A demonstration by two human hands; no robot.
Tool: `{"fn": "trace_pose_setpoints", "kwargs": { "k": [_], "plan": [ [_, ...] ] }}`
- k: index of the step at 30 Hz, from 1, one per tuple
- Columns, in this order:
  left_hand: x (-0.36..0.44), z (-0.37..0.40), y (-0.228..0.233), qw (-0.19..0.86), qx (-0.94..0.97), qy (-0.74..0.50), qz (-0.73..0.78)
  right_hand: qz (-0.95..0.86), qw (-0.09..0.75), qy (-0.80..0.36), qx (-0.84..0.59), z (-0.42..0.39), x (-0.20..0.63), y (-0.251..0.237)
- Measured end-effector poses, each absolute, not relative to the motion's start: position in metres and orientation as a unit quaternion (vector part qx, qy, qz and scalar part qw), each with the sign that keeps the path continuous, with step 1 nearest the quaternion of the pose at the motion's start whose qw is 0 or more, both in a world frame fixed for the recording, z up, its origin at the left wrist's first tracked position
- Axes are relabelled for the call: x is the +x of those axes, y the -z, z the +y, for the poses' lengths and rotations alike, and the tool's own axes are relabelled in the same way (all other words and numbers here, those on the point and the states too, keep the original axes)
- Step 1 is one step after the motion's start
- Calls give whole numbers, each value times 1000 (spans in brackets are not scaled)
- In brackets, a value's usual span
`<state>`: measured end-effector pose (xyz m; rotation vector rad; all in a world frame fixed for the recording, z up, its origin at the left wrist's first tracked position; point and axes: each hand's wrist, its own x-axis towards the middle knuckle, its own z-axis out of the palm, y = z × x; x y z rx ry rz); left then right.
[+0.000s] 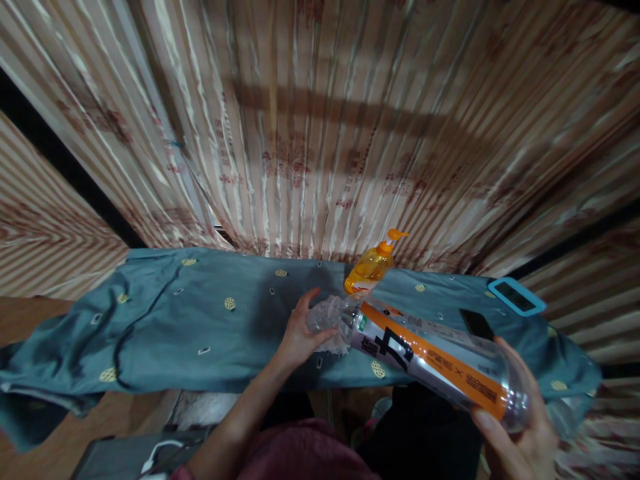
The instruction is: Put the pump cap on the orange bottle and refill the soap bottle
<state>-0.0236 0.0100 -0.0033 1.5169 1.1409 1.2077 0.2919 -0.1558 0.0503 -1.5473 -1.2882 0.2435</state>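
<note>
My right hand (523, 417) grips the base end of a large clear plastic bottle (435, 360) with an orange and silver label. The bottle lies tilted on its side in the air, its neck end pointing left. At that end, my left hand (303, 333) is closed around a clear, cup-like thing (325, 315) with a textured wall. The bottle's mouth meets or enters it; exactly how is hard to make out. Something whitish and ragged (337, 345) shows just beneath, on the cloth. Behind the bottle's neck stands a pump bottle (369, 270) of orange liquid.
A blue-green patterned cloth (165, 320) covers the narrow table. On its right lie a dark phone (477, 324) and a blue-framed tablet (517, 297). A striped curtain (310, 133) hangs behind. A grey case (120, 457) with a white cable sits low at left.
</note>
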Motion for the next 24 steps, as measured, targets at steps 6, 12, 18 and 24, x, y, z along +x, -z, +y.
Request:
{"fn": "trace_pose_setpoints", "kwargs": {
  "k": [6, 12, 18, 24],
  "plan": [
    [-14, 12, 4, 439, 594, -479, 474, -516, 551, -116, -645, -153, 293, -54],
    [-10, 14, 4, 436, 593, -464, 493, -523, 559, -117, -632, -153, 297, -52],
    [-10, 14, 6, 426, 597, -459, 502, -524, 558, -117, -633, -148, 295, -65],
    [-9, 13, 8, 421, 600, -460, 501, -538, 546, -113, -632, -144, 295, -69]
  ]
}}
